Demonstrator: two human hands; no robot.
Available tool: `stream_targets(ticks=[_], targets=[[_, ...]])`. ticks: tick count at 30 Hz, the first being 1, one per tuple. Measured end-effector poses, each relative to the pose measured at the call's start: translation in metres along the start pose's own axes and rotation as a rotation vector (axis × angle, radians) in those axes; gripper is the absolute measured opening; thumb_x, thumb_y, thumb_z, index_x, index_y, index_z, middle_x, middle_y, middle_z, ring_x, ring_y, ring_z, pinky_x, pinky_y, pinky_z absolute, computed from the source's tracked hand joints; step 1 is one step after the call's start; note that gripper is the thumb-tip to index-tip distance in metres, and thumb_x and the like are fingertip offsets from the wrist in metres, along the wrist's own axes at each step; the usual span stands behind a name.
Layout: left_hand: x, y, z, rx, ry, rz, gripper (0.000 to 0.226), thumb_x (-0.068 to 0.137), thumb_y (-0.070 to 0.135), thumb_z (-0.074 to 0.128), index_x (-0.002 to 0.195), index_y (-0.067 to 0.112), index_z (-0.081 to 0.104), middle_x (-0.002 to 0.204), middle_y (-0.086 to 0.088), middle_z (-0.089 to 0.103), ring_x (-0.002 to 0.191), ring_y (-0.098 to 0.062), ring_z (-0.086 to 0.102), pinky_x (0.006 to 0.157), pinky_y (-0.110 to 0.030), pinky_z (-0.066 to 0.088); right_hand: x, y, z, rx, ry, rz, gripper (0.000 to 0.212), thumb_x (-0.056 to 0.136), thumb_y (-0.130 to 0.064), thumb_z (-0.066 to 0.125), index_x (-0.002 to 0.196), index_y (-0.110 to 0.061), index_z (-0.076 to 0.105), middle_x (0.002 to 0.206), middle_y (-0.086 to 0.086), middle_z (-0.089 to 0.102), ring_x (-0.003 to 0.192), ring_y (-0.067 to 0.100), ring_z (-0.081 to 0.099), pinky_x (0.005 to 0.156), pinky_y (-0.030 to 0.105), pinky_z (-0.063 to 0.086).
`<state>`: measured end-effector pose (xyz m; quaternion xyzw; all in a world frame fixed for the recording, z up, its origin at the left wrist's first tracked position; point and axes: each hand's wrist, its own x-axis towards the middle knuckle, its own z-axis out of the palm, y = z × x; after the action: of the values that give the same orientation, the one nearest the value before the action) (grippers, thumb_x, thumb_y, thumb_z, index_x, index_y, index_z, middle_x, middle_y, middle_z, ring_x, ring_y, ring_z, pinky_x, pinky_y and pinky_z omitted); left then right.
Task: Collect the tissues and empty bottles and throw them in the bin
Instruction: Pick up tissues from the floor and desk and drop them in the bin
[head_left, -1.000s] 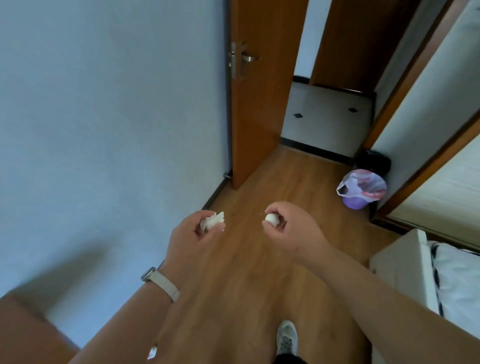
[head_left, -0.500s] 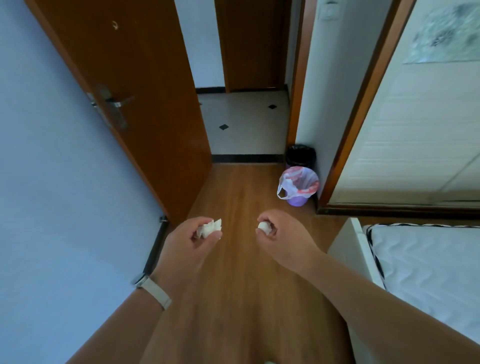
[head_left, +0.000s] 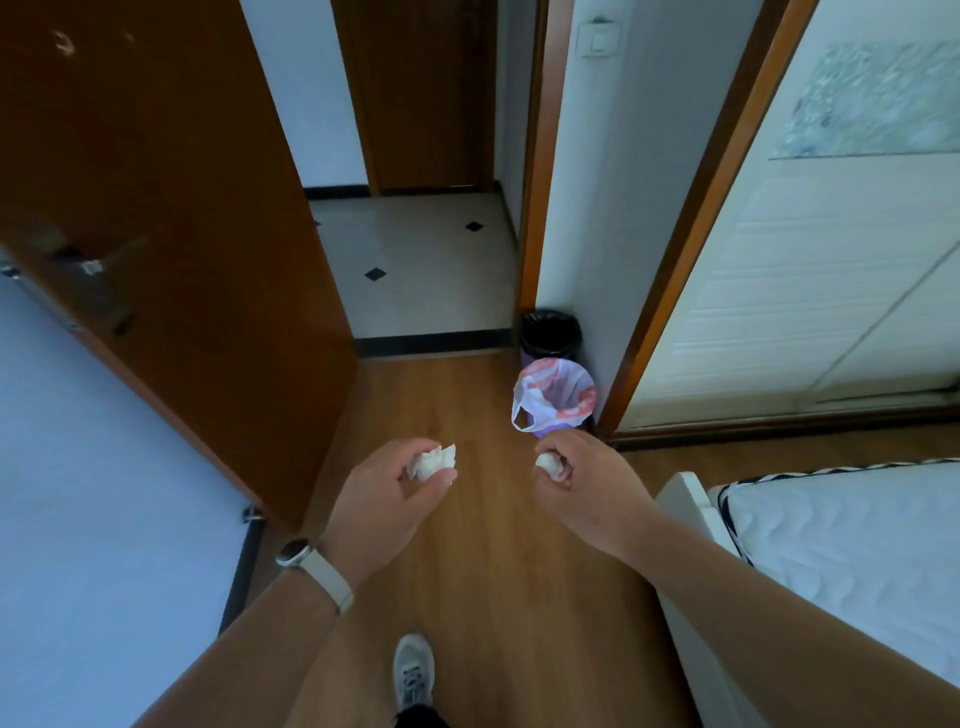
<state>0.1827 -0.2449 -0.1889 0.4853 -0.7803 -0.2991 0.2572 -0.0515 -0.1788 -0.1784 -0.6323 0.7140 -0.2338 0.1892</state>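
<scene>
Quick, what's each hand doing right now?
Left hand: closed on a crumpled tissue.
Right hand: closed on a small tissue wad.

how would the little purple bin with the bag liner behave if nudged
Likely light, since the purple bin looks small and plastic. It may slide rather than tip on the smooth wood floor. Its thin bag liner hangs loose, so that would probably flop.

An open brown door (head_left: 171, 249) stood at the left, its handle (head_left: 104, 262) blurred. Beyond it lay pale tiles (head_left: 426, 270) dotted with black diamonds. A light switch (head_left: 600, 40) sat high on the wall. A white quilted mattress (head_left: 852, 530) lay at the right, beside the wood floor (head_left: 483, 571).
</scene>
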Motion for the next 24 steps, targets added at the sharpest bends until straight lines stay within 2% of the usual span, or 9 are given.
stream_targets(ticks=[4, 7, 9, 13, 16, 18, 20, 22, 24], targets=[[0.067, -0.041, -0.031, -0.038, -0.02, 0.059, 0.032, 0.087, 0.045, 0.064, 0.114, 0.028, 0.064, 0.101, 0.021, 0.062, 0.092, 0.002, 0.059, 0.078, -0.023, 0.052, 0.064, -0.025, 0.014, -0.03, -0.007, 0.08, 0.013, 0.092, -0.034, 0.059, 0.104, -0.03, 0.058, 0.095, -0.017, 0.057, 0.078, 0.003, 0.056, 0.066, 0.005, 0.037], [0.118, -0.07, -0.052, -0.057, -0.072, 0.101, 0.038, 0.087, 0.055, 0.057, 0.118, 0.032, 0.06, 0.103, 0.022, 0.062, 0.093, 0.002, 0.059, 0.079, -0.028, 0.055, 0.108, -0.043, 0.018, -0.037, 0.008, 0.125, 0.022, 0.092, -0.027, 0.057, 0.113, -0.023, 0.059, 0.105, -0.01, 0.055, 0.089, 0.001, 0.048, 0.075, 0.016, 0.038], [0.15, -0.084, -0.061, -0.056, -0.11, 0.117, 0.04, 0.087, 0.059, 0.053, 0.119, 0.034, 0.059, 0.103, 0.023, 0.061, 0.094, 0.002, 0.059, 0.08, -0.029, 0.056, 0.132, -0.051, 0.022, -0.055, 0.039, 0.146, 0.021, 0.092, -0.03, 0.058, 0.113, -0.025, 0.058, 0.101, -0.012, 0.056, 0.086, 0.003, 0.053, 0.074, 0.015, 0.041], [0.194, -0.096, -0.065, -0.125, -0.132, 0.155, 0.034, 0.088, 0.052, 0.058, 0.115, 0.033, 0.061, 0.101, 0.021, 0.063, 0.093, 0.002, 0.06, 0.078, -0.031, 0.056, 0.161, -0.048, 0.034, -0.108, 0.063, 0.189, 0.016, 0.091, -0.036, 0.061, 0.106, -0.033, 0.055, 0.09, -0.02, 0.058, 0.075, 0.0, 0.059, 0.066, 0.008, 0.042], [0.224, -0.1, -0.065, -0.162, -0.184, 0.167, 0.043, 0.083, 0.06, 0.055, 0.114, 0.033, 0.063, 0.101, 0.02, 0.065, 0.094, 0.0, 0.061, 0.078, -0.033, 0.056, 0.184, -0.036, 0.031, -0.034, 0.106, 0.21, 0.02, 0.091, -0.02, 0.063, 0.11, -0.024, 0.058, 0.096, -0.015, 0.053, 0.081, -0.004, 0.055, 0.076, 0.02, 0.043], [0.247, -0.103, -0.062, -0.183, -0.206, 0.184, 0.046, 0.081, 0.062, 0.055, 0.113, 0.031, 0.064, 0.101, 0.018, 0.065, 0.093, -0.001, 0.062, 0.078, -0.035, 0.056, 0.201, -0.033, 0.023, -0.08, 0.121, 0.271, 0.023, 0.09, -0.025, 0.06, 0.113, -0.024, 0.059, 0.101, -0.015, 0.051, 0.088, -0.001, 0.049, 0.079, 0.022, 0.041], [0.271, -0.104, -0.056, -0.198, -0.211, 0.199, 0.043, 0.081, 0.059, 0.056, 0.11, 0.028, 0.065, 0.099, 0.016, 0.066, 0.092, -0.003, 0.062, 0.078, -0.034, 0.055, 0.216, -0.027, 0.02, -0.094, 0.159, 0.278, 0.022, 0.089, -0.028, 0.061, 0.111, -0.023, 0.06, 0.102, -0.012, 0.057, 0.087, 0.004, 0.053, 0.075, 0.02, 0.043], [0.294, -0.103, -0.048, -0.192, -0.207, 0.225, 0.038, 0.083, 0.056, 0.058, 0.108, 0.028, 0.065, 0.098, 0.016, 0.065, 0.091, -0.005, 0.062, 0.077, -0.032, 0.055, 0.231, -0.017, 0.023, -0.109, 0.195, 0.245, 0.019, 0.088, -0.026, 0.065, 0.106, -0.021, 0.062, 0.096, -0.006, 0.065, 0.076, 0.008, 0.059, 0.065, 0.014, 0.043], [0.317, -0.101, -0.038, -0.186, -0.227, 0.232, 0.031, 0.085, 0.05, 0.062, 0.106, 0.028, 0.066, 0.097, 0.015, 0.065, 0.091, -0.006, 0.062, 0.077, -0.03, 0.054, 0.248, -0.003, 0.024, -0.1, 0.203, 0.269, 0.02, 0.089, -0.028, 0.065, 0.108, -0.022, 0.062, 0.098, -0.009, 0.064, 0.076, 0.007, 0.058, 0.062, 0.009, 0.041]])
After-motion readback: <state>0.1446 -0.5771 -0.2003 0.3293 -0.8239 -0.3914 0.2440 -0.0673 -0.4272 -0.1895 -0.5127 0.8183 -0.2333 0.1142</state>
